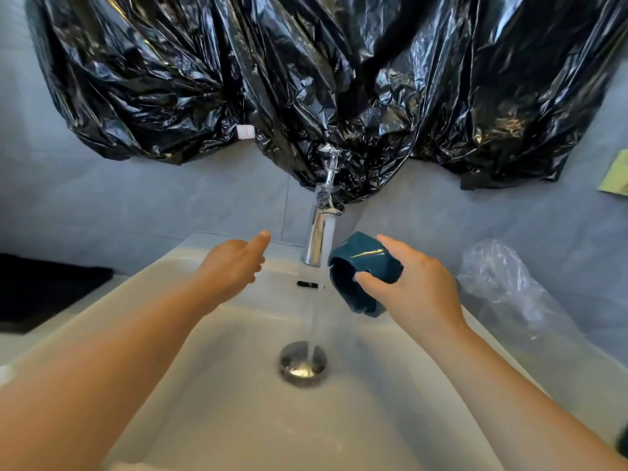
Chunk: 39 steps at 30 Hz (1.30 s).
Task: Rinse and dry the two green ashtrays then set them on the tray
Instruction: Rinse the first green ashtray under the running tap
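Head view looks down at a white sink (204, 385) with both arms reaching in. The right hand (421, 287) holds one dark green, round ashtray (365, 258), with the thumb inside the rim and the fingers curled over the back. The ashtray is tipped on its side, with its open face turned toward the left hand. It is just beside the thin stream of water (317, 317) that runs from the shiny silver tap (321, 232) between the two hands. The left hand (231, 266) holds nothing; its fingers are loose and its thumb sticks out.

I think the rinsing is just starting. To do it well, slide the ashtray under the water, turn it slowly so every side gets wet, and rub inside with the free hand. Wet glaze is likely slippery, so keep a firm hold.

Above the hands hangs a crinkly black plastic bag (306, 79). It has a small white label with red edges (245, 132), and I can read no words on it. A clear plastic bag (503, 283) lies just past the right hand. No second ashtray or tray shows.
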Each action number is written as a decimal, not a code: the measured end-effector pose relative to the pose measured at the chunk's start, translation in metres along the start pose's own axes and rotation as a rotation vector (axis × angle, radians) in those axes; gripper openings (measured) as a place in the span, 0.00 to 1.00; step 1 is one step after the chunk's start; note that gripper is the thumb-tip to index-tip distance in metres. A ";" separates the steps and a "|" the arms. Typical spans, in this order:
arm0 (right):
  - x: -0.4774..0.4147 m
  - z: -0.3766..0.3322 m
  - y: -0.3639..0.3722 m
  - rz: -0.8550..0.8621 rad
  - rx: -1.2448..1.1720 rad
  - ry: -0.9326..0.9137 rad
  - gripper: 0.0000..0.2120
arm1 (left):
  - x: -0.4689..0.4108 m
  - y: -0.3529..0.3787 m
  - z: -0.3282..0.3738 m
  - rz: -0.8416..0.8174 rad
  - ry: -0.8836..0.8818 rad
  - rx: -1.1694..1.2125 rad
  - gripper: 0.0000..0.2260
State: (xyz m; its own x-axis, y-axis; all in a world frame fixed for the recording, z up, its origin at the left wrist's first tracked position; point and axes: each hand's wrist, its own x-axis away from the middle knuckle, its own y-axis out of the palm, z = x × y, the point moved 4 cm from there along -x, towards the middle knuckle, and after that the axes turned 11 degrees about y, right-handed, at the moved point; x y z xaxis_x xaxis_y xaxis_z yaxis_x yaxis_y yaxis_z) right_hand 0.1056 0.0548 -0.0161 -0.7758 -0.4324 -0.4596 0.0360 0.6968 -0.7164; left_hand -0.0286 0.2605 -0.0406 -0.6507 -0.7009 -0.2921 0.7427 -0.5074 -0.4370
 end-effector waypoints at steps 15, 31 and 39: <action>0.014 0.001 0.063 -0.608 -1.160 0.792 0.14 | 0.012 0.027 -0.009 -0.440 -0.186 0.261 0.23; 0.017 -0.002 0.069 -0.839 -0.751 0.573 0.12 | 0.009 0.021 0.003 -0.087 -0.069 0.137 0.20; 0.013 0.000 0.074 -0.765 -1.136 0.780 0.11 | 0.015 0.022 0.007 -0.313 -0.193 0.301 0.22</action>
State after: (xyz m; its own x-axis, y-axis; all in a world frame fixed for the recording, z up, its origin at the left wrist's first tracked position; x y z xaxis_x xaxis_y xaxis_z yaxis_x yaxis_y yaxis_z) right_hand 0.0977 0.1003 -0.0748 -0.5216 -0.7296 0.4422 -0.6957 0.6638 0.2745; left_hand -0.0209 0.2350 -0.0494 -0.8307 -0.5567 -0.0100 0.5467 -0.8120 -0.2044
